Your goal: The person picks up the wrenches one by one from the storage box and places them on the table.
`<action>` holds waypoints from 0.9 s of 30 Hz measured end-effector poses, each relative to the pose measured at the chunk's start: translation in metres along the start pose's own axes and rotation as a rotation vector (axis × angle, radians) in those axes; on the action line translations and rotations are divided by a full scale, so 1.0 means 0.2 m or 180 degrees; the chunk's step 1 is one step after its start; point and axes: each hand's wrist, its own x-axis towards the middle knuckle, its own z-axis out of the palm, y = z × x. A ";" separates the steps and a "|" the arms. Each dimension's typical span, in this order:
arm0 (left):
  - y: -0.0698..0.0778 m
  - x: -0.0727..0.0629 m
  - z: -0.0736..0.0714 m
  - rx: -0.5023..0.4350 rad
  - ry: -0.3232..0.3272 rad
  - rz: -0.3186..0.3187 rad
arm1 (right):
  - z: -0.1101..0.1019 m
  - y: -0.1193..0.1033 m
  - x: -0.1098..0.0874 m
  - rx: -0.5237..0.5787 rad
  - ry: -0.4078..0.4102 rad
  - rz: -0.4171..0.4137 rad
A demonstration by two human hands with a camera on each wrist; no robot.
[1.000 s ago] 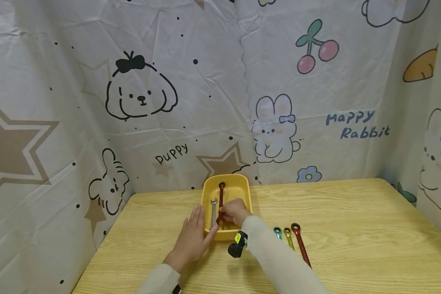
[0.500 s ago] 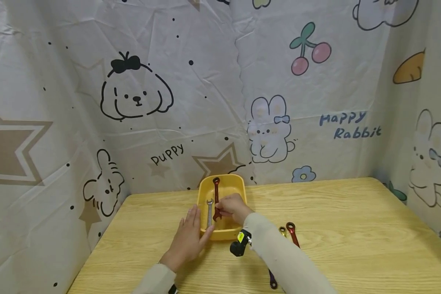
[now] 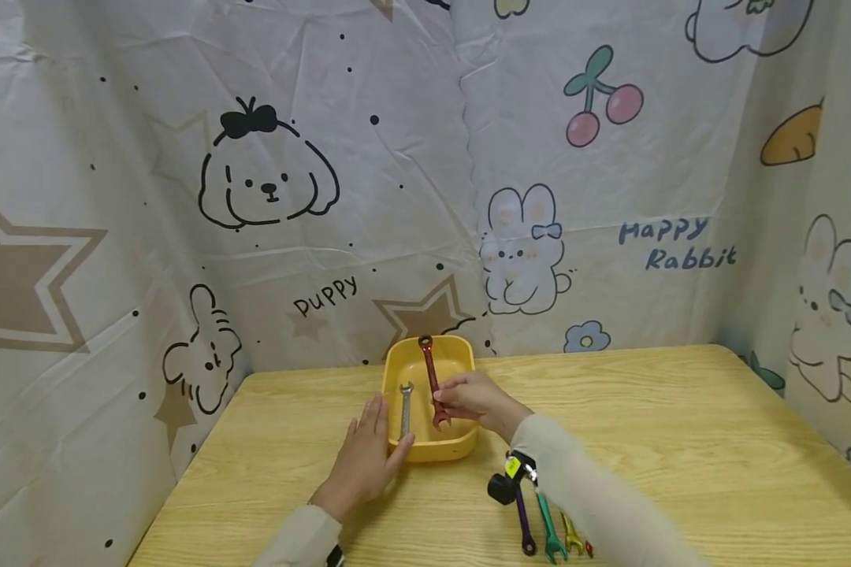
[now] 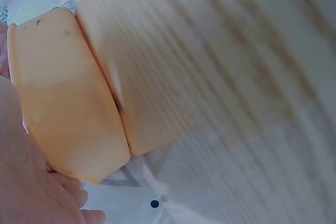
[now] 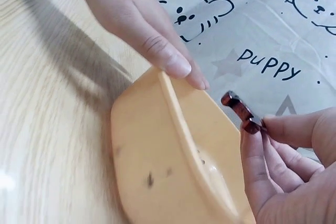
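My right hand [image 3: 484, 400] pinches a red combination wrench [image 3: 432, 378] between thumb and fingers, over the yellow plastic bin [image 3: 432, 452]. In the right wrist view the wrench's dark red open end [image 5: 242, 113] stands above the bin's rim. A silver wrench [image 3: 406, 411] lies in the bin's left part. My left hand [image 3: 364, 457] rests along the bin's left side, fingers straight and thumb on the near rim. In the left wrist view that hand [image 4: 31, 166] touches the bin wall [image 4: 79, 98].
Near the front of the wooden table [image 3: 269, 441] lie a purple wrench [image 3: 524, 520], a green wrench [image 3: 549, 529] and a yellow wrench [image 3: 572, 537], partly under my right sleeve [image 3: 596, 488]. A red tip shows beside them. Behind the bin hangs a printed cloth [image 3: 411, 197].
My right hand has lifted the red wrench from beside the silver one and shifted it right. The left hand has stayed against the bin. The right forearm now uncovers other parts of the table wrenches.
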 end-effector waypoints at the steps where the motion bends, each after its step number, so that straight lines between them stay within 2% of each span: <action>1: 0.00 0.00 0.00 0.0006 -0.0010 -0.0007 | -0.02 0.00 -0.02 0.0009 -0.0050 -0.0012; 12: -0.01 0.00 -0.01 0.0015 -0.0032 0.0008 | -0.26 0.07 -0.20 -0.0067 -0.0586 -0.0164; 19: -0.01 0.00 -0.01 0.0009 -0.0055 0.0043 | -0.38 0.14 -0.33 -0.0104 -0.0584 -0.0161; 27: -0.01 0.00 0.00 -0.0028 -0.0045 0.0054 | -0.59 0.21 -0.46 0.0012 -0.0673 -0.0102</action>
